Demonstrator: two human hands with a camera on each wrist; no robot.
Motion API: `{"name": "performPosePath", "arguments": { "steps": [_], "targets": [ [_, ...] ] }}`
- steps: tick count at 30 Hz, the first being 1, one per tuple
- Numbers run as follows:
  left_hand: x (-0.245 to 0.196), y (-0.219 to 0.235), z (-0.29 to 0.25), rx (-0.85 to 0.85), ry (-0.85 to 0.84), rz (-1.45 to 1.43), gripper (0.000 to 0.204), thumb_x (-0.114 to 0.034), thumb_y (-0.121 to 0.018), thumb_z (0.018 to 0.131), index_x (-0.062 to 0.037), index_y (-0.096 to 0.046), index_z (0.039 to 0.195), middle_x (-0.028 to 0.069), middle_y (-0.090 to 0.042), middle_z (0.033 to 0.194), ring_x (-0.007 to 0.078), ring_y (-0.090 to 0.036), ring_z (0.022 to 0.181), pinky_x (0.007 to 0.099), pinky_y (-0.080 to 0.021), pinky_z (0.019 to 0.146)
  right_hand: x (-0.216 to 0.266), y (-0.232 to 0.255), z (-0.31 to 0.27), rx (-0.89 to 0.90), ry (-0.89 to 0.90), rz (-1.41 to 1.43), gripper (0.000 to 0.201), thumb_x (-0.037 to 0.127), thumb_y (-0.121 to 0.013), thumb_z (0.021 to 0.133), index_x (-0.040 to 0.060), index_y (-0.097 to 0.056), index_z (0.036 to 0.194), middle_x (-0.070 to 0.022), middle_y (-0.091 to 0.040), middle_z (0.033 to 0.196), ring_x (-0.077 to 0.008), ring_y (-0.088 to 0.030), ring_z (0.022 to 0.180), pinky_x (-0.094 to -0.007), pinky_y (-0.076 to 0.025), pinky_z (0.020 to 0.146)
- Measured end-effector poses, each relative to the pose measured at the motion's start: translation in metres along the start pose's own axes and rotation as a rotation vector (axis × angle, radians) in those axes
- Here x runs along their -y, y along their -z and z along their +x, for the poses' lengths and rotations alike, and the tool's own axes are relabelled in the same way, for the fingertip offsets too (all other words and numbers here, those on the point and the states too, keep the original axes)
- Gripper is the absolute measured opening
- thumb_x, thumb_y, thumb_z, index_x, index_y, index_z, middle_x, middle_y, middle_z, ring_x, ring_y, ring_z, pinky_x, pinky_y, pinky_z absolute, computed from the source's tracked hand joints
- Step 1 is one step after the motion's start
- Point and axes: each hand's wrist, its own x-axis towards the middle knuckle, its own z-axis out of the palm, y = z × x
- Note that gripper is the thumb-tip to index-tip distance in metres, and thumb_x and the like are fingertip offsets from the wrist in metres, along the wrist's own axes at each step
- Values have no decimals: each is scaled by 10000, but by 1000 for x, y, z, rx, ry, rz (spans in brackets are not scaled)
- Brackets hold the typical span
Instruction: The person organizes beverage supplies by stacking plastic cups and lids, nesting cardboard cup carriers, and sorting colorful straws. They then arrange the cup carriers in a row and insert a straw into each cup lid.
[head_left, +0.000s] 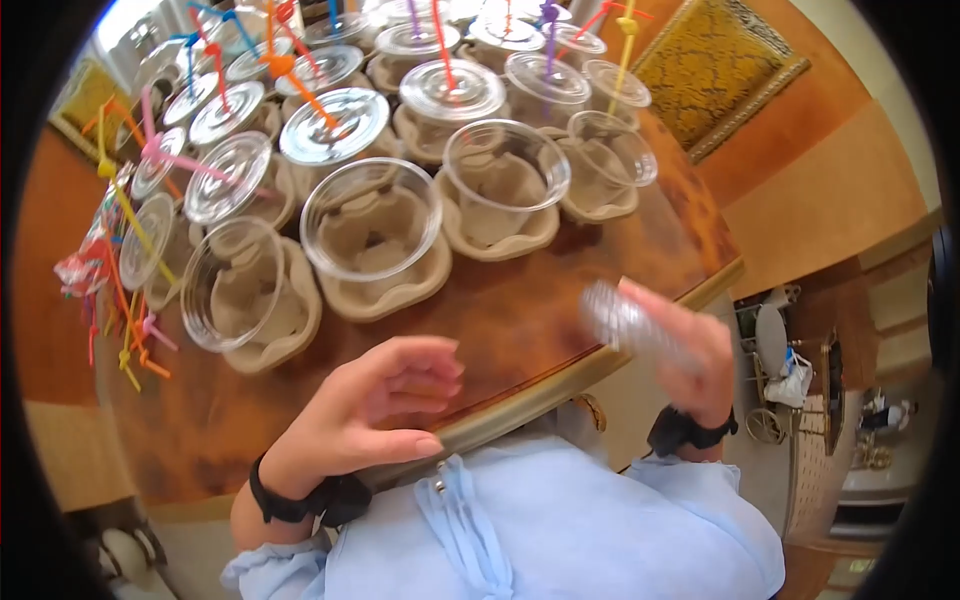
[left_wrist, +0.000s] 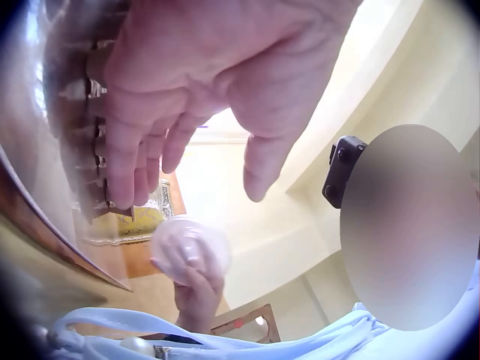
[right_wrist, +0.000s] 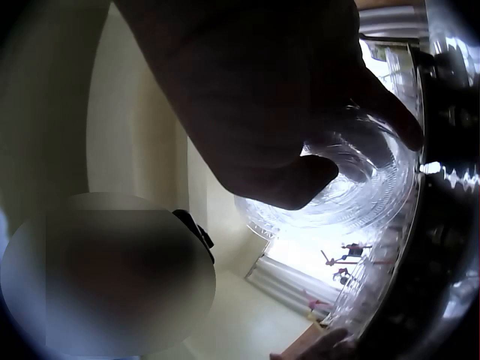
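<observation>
My right hand (head_left: 697, 355) pinches a clear round plastic lid (head_left: 622, 318) between thumb and fingers, off the table's right front edge; it is blurred in the head view. The right wrist view shows the ribbed lid (right_wrist: 367, 184) closer. Over the table's front part, my left hand (head_left: 385, 410) is held with fingers loosely bent and nothing in them. Nearest to it stand lidless clear cups, one at the front left (head_left: 232, 285) and one in the middle (head_left: 372, 220), set in brown cardboard carriers (head_left: 385, 295). Two more lidless cups (head_left: 505, 165) stand to the right.
Behind, several rows of cups carry clear lids (head_left: 452, 90) with coloured straws (head_left: 310, 90) through them. Loose knotted straws (head_left: 130, 340) and a crinkled wrapper (head_left: 88, 265) lie at the left. Past the wooden table (head_left: 640, 250) is a chair with a yellow patterned seat (head_left: 710, 70).
</observation>
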Motion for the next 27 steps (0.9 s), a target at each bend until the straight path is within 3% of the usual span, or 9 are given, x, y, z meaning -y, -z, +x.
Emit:
{"name": "performPosePath", "arguments": {
  "steps": [1, 4, 7, 9, 13, 14, 21, 24, 27],
  "targets": [
    [3, -3, 3, 14, 48, -94, 898, -132, -815, 679, -47, -283, 1396, 116, -416, 1322, 197, -441, 1214, 342, -388, 1004, 1, -19, 2, -50, 189, 156, 359, 44, -595, 797, -72, -566, 1135, -267, -582, 1156, -385, -591, 1070, -408, -500, 871],
    [10, -6, 4, 75, 4, -258, 1172, -197, -866, 622, -82, -51, 1457, 105, -297, 1403, 204, -338, 1297, 362, -324, 1053, 14, -63, 31, -28, 494, 78, 388, 122, -635, 805, -34, -569, 1154, -270, -570, 1167, -397, -576, 1087, -456, -462, 924],
    [8, -11, 3, 83, -103, -293, 1281, -284, -891, 582, -87, 24, 1456, 96, -269, 1415, 205, -304, 1315, 362, -285, 1072, 23, -95, 52, -17, 653, -15, 422, 138, -652, 797, -6, -558, 1182, -259, -550, 1205, -386, -559, 1116, -471, -427, 967],
    [8, -9, 3, 25, -164, -237, 1161, -261, -851, 647, -81, -31, 1450, 88, -276, 1410, 191, -301, 1310, 351, -280, 1069, 22, -110, 60, -38, 712, -48, 448, 146, -665, 786, 14, -551, 1198, -251, -539, 1224, -382, -548, 1132, -474, -405, 990],
    [8, -6, 2, -1, -209, -271, 1024, -194, -786, 712, -88, -68, 1436, 84, -308, 1371, 186, -323, 1283, 347, -303, 1045, 27, -113, 64, 184, 626, 183, 631, 253, -717, 753, 17, -469, 1284, -273, -369, 1369, -457, -392, 1251, -495, -366, 1016],
    [9, -6, 3, 6, -212, -258, 1025, -198, -783, 716, -90, -62, 1436, 86, -312, 1364, 188, -326, 1279, 347, -309, 1039, 29, -109, 65, 277, 595, 241, 737, 287, -752, 726, 19, -418, 1325, -286, -247, 1427, -482, -322, 1281, -506, -355, 1020],
    [13, -7, 0, -21, -99, -325, 1003, -248, -753, 753, -96, -32, 1432, 111, -266, 1361, 209, -312, 1276, 344, -335, 1013, 25, -121, 68, 361, 521, 449, 823, 303, -798, 677, 57, -386, 1345, -308, -173, 1445, -460, -302, 1301, -516, -330, 1030],
    [15, -6, 1, 13, -107, -295, 971, -287, -728, 768, -81, -44, 1426, 113, -243, 1365, 208, -306, 1276, 340, -341, 1006, 22, -122, 66, 352, 491, 441, 840, 296, -826, 640, 66, -392, 1321, -304, -199, 1439, -446, -306, 1303, -517, -323, 1032],
    [12, 0, -1, 142, -12, -168, 960, -283, -724, 757, -62, -69, 1423, 105, -305, 1335, 195, -341, 1248, 332, -346, 999, 22, -121, 66, 313, 483, 376, 867, 296, -856, 598, 71, -395, 1297, -297, -239, 1425, -435, -322, 1298, -506, -328, 1029]
  ]
}}
